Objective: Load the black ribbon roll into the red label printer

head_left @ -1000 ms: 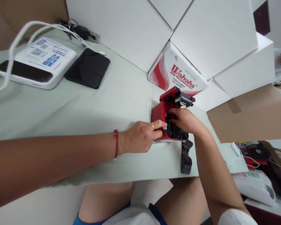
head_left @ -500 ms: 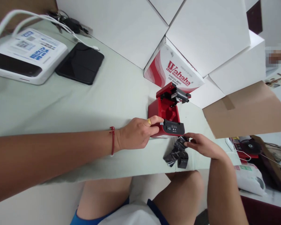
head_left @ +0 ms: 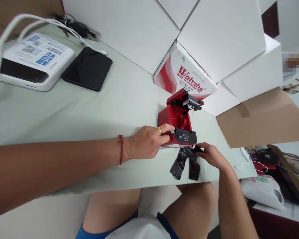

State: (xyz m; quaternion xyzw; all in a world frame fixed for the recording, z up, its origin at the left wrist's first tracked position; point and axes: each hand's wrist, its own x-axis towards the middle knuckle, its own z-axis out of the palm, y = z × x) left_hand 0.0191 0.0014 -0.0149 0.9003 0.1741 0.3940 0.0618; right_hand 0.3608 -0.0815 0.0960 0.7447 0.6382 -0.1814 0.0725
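A small red label printer (head_left: 164, 120) stands on the table with its lid (head_left: 183, 98) raised and its inner bay exposed. My left hand (head_left: 149, 141) holds its near left corner, fingers closed beside the black button panel (head_left: 185, 136). Just in front of the printer, my right hand (head_left: 210, 154) pinches a black marbled label strip (head_left: 180, 164). That strip hangs in a bent loop with two ends toward the table's front edge. A small white round piece shows near the right fingertips; part of the strip is hidden by them.
Behind the printer stands a Wahaha carton (head_left: 186, 76) against stacked white boxes (head_left: 129, 30). A brown cardboard flap (head_left: 261, 119) is at the right. On the left lie a black phone (head_left: 88, 68), a white device (head_left: 37, 63) with cables, and keys (head_left: 79, 28).
The black strip has spread from a bunched coil into two hanging lengths, and my right hand has shifted slightly left. My left hand stays on the printer.
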